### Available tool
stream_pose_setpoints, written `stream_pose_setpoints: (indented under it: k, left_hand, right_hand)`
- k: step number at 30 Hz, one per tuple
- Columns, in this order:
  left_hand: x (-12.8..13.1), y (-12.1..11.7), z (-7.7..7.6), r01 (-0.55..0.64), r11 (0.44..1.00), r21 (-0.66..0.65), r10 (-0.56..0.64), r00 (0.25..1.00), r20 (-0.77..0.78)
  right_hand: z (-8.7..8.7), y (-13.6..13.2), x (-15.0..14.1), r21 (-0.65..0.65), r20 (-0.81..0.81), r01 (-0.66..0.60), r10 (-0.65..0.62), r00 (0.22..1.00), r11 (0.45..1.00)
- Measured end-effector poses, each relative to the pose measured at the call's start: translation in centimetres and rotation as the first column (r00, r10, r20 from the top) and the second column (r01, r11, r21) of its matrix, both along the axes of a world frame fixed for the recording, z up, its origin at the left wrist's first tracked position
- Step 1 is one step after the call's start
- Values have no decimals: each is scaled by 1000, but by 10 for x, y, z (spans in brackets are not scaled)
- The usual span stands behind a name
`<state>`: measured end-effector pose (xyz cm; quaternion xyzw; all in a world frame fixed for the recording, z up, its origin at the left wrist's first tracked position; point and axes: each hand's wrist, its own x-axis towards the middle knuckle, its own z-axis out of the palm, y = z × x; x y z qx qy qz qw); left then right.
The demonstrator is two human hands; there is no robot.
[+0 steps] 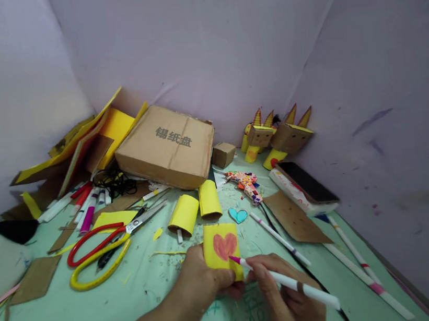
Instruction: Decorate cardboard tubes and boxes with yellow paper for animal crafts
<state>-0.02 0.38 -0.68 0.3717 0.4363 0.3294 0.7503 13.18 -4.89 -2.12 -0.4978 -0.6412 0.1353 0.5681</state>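
Observation:
My left hand (204, 277) grips a small yellow paper card (208, 235) from its left and lower edges. A pink-red heart (225, 246) is coloured on the card's face. In my right hand (281, 288) is a white felt-tip marker (308, 291) with a magenta tip, held like a pen. Its tip meets the card at the bottom point of the heart. Just beyond the card lie two yellow paper-covered tubes (184, 214) and a blue paper heart (238, 214).
Red-and-yellow-handled scissors (119, 247) lie left, near several markers (87, 214). A cardboard box (166, 151) stands at the back. A patterned glue gun (246, 182) with a black cord, a phone (308, 182) and cardboard animal figures (290, 137) are on the right.

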Motion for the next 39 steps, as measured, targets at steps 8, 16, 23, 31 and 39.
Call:
stream_pose_setpoints:
  k: [8, 16, 23, 31, 39]
  left_hand:
    - [0, 0, 1, 3, 1000, -6, -3, 1000, 3]
    - [0, 0, -1, -6, 1000, 0, 6, 1000, 7]
    - [0, -1, -5, -12, 1000, 1, 12, 999, -44]
    - [0, -1, -3, -16, 999, -28, 15, 999, -45]
    - [-1, -1, -3, -7, 1000, -9, 7, 999, -37]
  right_hand:
    - [0, 0, -1, -6, -24, -34, 34, 999, 999]
    - [0, 0, -3, -12, -52, -37, 36, 998, 999]
    - [2, -1, 0, -32, -53, 150, -151, 987, 988]
    - [1, 0, 3, -50, -50, 205, -207, 977, 977]
    - [4, -1, 2, -31, -20, 135, -136, 991, 990]
